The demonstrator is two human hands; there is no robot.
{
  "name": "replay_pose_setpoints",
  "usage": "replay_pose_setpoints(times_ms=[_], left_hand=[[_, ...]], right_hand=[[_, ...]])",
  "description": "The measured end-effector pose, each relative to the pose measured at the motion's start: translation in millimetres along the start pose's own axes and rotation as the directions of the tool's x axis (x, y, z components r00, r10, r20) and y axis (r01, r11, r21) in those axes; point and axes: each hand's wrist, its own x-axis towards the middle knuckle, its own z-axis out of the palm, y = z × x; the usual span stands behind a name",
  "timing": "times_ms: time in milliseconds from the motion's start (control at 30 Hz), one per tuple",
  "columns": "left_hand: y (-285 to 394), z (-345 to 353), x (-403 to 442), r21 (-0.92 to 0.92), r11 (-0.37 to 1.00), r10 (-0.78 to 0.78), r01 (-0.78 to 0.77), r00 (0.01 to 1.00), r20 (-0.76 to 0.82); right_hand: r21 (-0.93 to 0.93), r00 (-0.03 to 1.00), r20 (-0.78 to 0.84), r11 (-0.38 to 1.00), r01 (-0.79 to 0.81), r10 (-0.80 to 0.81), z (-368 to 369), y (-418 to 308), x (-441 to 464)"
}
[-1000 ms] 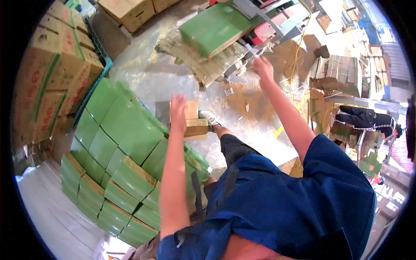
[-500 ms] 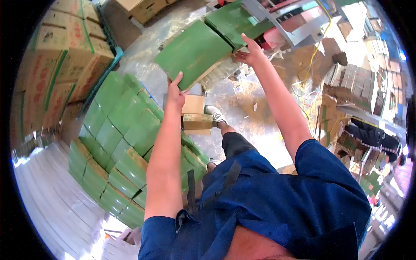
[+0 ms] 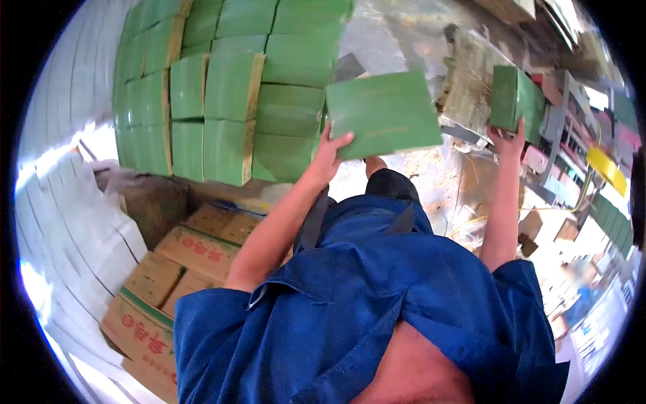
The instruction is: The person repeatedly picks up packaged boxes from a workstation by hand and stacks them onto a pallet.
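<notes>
My left hand (image 3: 328, 156) grips the near left corner of a flat green box (image 3: 383, 114), thumb on top and fingers partly hidden beneath. This box is held in front of me, beside a tall stack of green boxes (image 3: 289, 104). Off to the right, my right hand (image 3: 507, 140) is at the near end of a second green box (image 3: 515, 97), with thumb and fingers around its lower edge. That second box is at the end of a grey metal machine (image 3: 568, 111).
Brown printed cartons (image 3: 215, 246) lie low at my left, near white corrugated sheeting (image 3: 60, 222). A bundle of pale sheets (image 3: 468, 74) stands beyond the held box. A yellow part (image 3: 607, 168) on a bent stem is at the right.
My view has swung left toward the stack. My left hand has carried its green box away from the machine. My right hand has left that box's side and now grips the second box.
</notes>
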Motion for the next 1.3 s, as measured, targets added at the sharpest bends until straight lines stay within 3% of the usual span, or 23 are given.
replay_pose_setpoints(times_ms=[33, 100, 167, 200, 233, 367, 433, 500, 533, 567, 600, 700, 733, 767, 800, 867, 1000, 1067, 1100, 1133, 1200, 1267, 1300], left_hand=[[-6, -25, -23, -0.02, 1.0, 0.005, -0.007, 0.998, -0.065], [-21, -75, -62, -0.076, 0.997, 0.016, -0.031, 0.981, -0.195], [-43, -128, -94, -0.136, 0.989, 0.016, -0.054, 0.964, -0.267], [-54, -152, -104, -0.153, 0.983, 0.054, -0.1, 0.959, -0.279], [-63, -169, -114, -0.172, 0.975, 0.085, -0.141, 0.951, -0.296], [-67, -196, -143, -0.298, 0.923, 0.111, -0.246, 0.907, -0.406], [-69, -212, -138, -0.329, 0.898, 0.121, -0.293, 0.882, -0.456], [-80, -231, -128, -0.375, 0.845, 0.143, -0.38, 0.838, -0.526], [-85, -236, -125, -0.39, 0.838, 0.134, -0.38, 0.838, -0.529], [-87, -242, -118, -0.385, 0.805, 0.186, -0.451, 0.808, -0.559], [-92, -250, -107, -0.375, 0.77, 0.235, -0.517, 0.775, -0.586], [-113, -272, -83, -0.436, 0.725, 0.242, -0.533, 0.79, -0.564], [-120, -274, -73, -0.462, 0.699, 0.242, -0.546, 0.789, -0.565], [-133, -277, -63, -0.387, 0.69, 0.342, -0.612, 0.747, -0.57], [-142, -275, -63, -0.399, 0.687, 0.328, -0.608, 0.749, -0.575], [-146, -270, -55, -0.404, 0.723, 0.225, -0.56, 0.744, -0.629], [-135, -269, -52, -0.378, 0.732, 0.224, -0.567, 0.723, -0.653], [-129, -270, -54, -0.368, 0.749, 0.206, -0.551, 0.722, -0.661], [-126, -271, -52, -0.364, 0.761, 0.212, -0.537, 0.736, -0.643], [-123, -273, -52, -0.358, 0.774, 0.217, -0.523, 0.75, -0.625], [-124, -279, -45, -0.327, 0.793, 0.248, -0.514, 0.762, -0.598], [-117, -279, -43, -0.293, 0.805, 0.289, -0.515, 0.773, -0.565], [-109, -272, -49, -0.297, 0.788, 0.276, -0.539, 0.741, -0.612]], right_hand=[[-0.042, 0.997, 0.073, 0.999, -0.011, 0.014, -10, 3, -5], [-0.07, 1.0, -0.028, 0.997, -0.014, 0.012, -8, 42, -42], [-0.289, 0.969, 0.244, 0.951, 0.106, -0.034, -25, 101, -70], [-0.387, 0.979, 0.194, 0.912, 0.137, -0.065, -22, 133, -91], [-0.424, 0.959, 0.283, 0.9, 0.098, 0.029, -26, 160, -92], [-0.681, 0.917, 0.253, 0.73, -0.057, 0.308, 2, 280, -89], [-0.78, 0.814, 0.346, 0.625, -0.028, 0.467, 27, 336, -90], [-0.875, 0.794, 0.316, 0.483, 0.033, 0.519, 49, 383, -95], [-0.902, 0.718, 0.334, 0.427, 0.057, 0.611, 51, 401, -72], [-0.925, 0.759, 0.312, 0.366, 0.104, 0.572, 55, 417, -73], [-0.941, 0.798, 0.296, 0.305, 0.148, 0.525, 57, 433, -74], [-0.969, 0.749, 0.245, 0.132, 0.209, 0.615, 42, 462, -53], [-0.985, 0.75, 0.144, 0.023, 0.169, 0.646, 40, 471, -44], [-0.967, 0.782, 0.168, -0.056, 0.25, 0.6, 33, 477, -27], [-0.935, 0.804, 0.201, -0.135, 0.328, 0.559, 30, 484, -23], [-0.963, 0.824, 0.191, -0.061, 0.263, 0.534, 36, 483, -19], [-0.912, 0.823, 0.35, -0.041, 0.409, 0.448, 61, 466, -32], [-0.968, 0.766, 0.244, 0.101, 0.23, 0.595, 77, 470, -22], [-0.944, 0.771, 0.25, -0.03, 0.328, 0.586, 85, 479, -14], [-0.944, 0.767, 0.249, -0.029, 0.329, 0.591, 83, 483, -9], [-0.855, 0.794, 0.379, -0.149, 0.497, 0.475, 78, 494, -11], [-0.898, 0.804, 0.347, -0.075, 0.433, 0.483, 71, 493, -11], [-0.809, 0.818, 0.471, -0.207, 0.55, 0.33, 67, 486, -18]])
